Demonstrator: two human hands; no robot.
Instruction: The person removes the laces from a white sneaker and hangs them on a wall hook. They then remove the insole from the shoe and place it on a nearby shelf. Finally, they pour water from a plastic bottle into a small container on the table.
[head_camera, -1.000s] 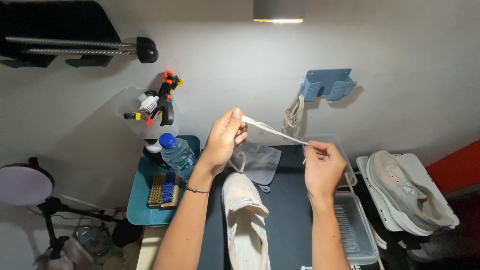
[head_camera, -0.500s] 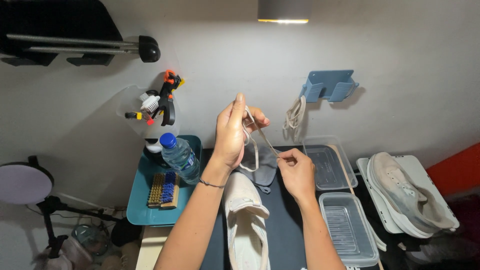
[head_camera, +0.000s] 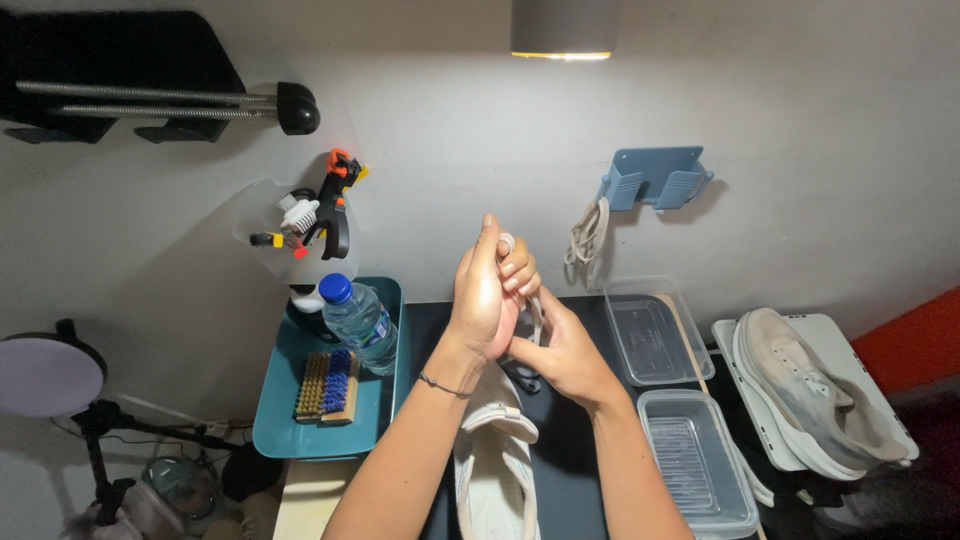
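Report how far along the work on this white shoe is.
Done: the white shoe on the dark mat lies open, tongue out, seemingly unlaced. More laces hang under the blue wall holder.

In hand: a white lace is looped around fingers of the left hand; the right hand pinches its lower part.

Left: the brush lies untouched in the teal tray; the other shoes still look grey.

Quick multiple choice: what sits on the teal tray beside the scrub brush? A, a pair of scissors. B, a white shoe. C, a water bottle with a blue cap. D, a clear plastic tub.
C: a water bottle with a blue cap lies on the teal tray next to the scrub brush.
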